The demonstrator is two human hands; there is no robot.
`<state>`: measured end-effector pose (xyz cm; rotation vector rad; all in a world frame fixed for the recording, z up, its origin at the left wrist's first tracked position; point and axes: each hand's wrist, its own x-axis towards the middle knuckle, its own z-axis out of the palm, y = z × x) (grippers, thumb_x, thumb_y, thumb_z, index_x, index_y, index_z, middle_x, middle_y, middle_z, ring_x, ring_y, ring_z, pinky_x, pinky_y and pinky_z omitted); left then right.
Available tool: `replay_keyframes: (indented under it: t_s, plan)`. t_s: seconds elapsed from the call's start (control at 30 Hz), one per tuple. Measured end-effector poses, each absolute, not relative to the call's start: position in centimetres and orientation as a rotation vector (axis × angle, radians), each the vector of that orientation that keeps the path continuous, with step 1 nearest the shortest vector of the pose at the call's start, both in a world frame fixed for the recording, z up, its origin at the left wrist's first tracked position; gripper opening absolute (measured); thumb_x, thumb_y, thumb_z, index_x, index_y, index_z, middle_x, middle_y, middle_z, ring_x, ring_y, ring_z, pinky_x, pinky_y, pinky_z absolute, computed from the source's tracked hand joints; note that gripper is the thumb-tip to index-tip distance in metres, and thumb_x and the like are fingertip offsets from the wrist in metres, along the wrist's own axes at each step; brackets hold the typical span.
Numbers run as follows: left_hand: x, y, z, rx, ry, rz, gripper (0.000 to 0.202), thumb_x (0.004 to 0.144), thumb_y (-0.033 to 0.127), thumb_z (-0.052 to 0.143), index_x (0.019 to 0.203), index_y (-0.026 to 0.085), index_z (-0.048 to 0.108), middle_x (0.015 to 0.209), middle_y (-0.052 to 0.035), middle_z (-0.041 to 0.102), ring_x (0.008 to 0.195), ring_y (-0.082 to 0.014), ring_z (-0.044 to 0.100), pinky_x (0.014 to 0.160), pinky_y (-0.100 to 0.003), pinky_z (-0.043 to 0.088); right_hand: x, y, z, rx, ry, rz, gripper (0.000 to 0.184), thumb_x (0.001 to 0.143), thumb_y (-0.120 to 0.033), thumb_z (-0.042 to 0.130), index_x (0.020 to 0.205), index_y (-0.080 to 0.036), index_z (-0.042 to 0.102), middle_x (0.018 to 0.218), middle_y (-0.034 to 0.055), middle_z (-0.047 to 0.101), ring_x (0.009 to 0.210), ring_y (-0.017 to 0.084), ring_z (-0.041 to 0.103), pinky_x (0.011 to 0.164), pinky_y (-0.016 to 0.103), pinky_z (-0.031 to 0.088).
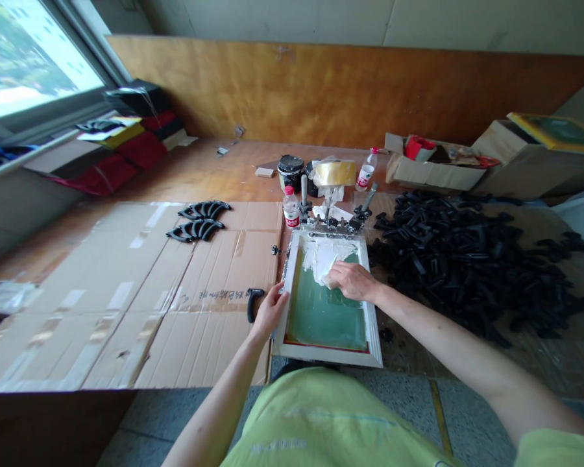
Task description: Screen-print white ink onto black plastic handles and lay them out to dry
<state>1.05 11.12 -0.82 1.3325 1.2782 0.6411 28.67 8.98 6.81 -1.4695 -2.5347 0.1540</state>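
A screen printing frame with a green mesh lies in front of me, clamped at its far end to a metal hinge clamp. My left hand grips the frame's left edge, thumb toward the top. Over the mesh, my right hand is closed at the near edge of a white patch, which looks like thick ink or a crumpled cloth. What its fingers hold is hidden. Just left of my left hand, a curved black handle-like part lies on the cardboard.
Black parts are heaped on the right; several more lie in two rows on the left. Behind the clamp stand a paint tub, a tape roll and bottles. An open carton sits at back right.
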Motion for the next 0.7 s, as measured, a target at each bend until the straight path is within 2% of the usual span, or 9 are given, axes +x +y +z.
replay_keyframes:
  t_s: [0.1,0.27,0.4,0.5,0.57,0.63,0.7]
  plan:
    - [1.1,11.1,-0.6,1.317,1.286,0.664,0.062,0.079,0.053,0.059,0.129,0.017,0.056,0.085,-0.0049,0.068,0.072,-0.0172,0.061,0.06,-0.025,0.045,28.9,9.6,6.6,-1.563,-2.367,0.135,0.016,0.08,-0.007,0.05,0.08,-0.019,0.061,0.083,0.0059,0.062,0.086,0.021,0.055,0.071,0.03,0.043]
    - [1.2,11.1,-0.1,1.264,1.299,0.68,0.063,0.074,0.054,0.064,0.125,0.017,0.059,0.076,-0.0028,0.068,0.063,-0.0156,0.061,0.056,-0.024,0.045,27.8,7.9,4.3,-1.508,-2.302,0.026,0.025,0.084,-0.003,0.043,0.09,-0.015,0.065,0.093,0.0113,0.062,0.097,0.024,0.053,0.084,0.034,0.045]
    - [1.1,10.9,1.0,1.255,1.261,0.665,0.066,0.076,0.055,0.063,0.129,0.018,0.055,0.072,-0.0007,0.066,0.06,-0.0139,0.059,0.052,-0.022,0.043,28.2,8.7,5.3,-1.495,-2.244,0.122,0.021,0.087,-0.013,0.053,0.102,-0.019,0.066,0.095,0.0073,0.065,0.095,0.021,0.056,0.085,0.031,0.046]
    - [0.9,10.9,3.6,1.198,1.184,0.65,0.072,0.074,0.056,0.066,0.134,0.021,0.05,0.073,0.0006,0.066,0.058,-0.0128,0.058,0.05,-0.021,0.042,29.4,12.7,7.5,-1.672,-2.064,0.144,0.041,0.085,-0.024,0.062,0.126,-0.025,0.057,0.1,0.0035,0.067,0.089,0.019,0.061,0.082,0.029,0.047]
    - [0.9,11.1,6.0,1.143,1.129,0.653,0.07,0.074,0.059,0.065,0.133,0.022,0.052,0.074,0.001,0.066,0.054,-0.0118,0.056,0.048,-0.021,0.04,31.1,15.4,8.8,-1.809,-1.936,0.122,0.053,0.084,-0.03,0.066,0.135,-0.028,0.051,0.098,0.0024,0.069,0.084,0.018,0.063,0.08,0.029,0.047]
    - [1.3,11.7,8.6,1.109,1.096,0.692,0.064,0.076,0.062,0.061,0.125,0.021,0.059,0.076,0.0003,0.067,0.051,-0.0105,0.054,0.046,-0.021,0.04,33.8,16.6,9.5,-1.884,-1.797,0.091,0.052,0.085,-0.035,0.064,0.135,-0.027,0.052,0.094,0.0023,0.07,0.081,0.019,0.064,0.08,0.03,0.047]
    - [2.3,12.8,10.9,1.082,1.04,0.807,0.059,0.077,0.064,0.058,0.115,0.019,0.063,0.083,-0.0021,0.068,0.056,-0.0111,0.058,0.049,-0.021,0.044,36.8,16.1,9.2,-1.918,-1.607,0.087,0.041,0.089,-0.035,0.056,0.128,-0.023,0.057,0.089,0.0036,0.071,0.08,0.019,0.064,0.081,0.031,0.047]
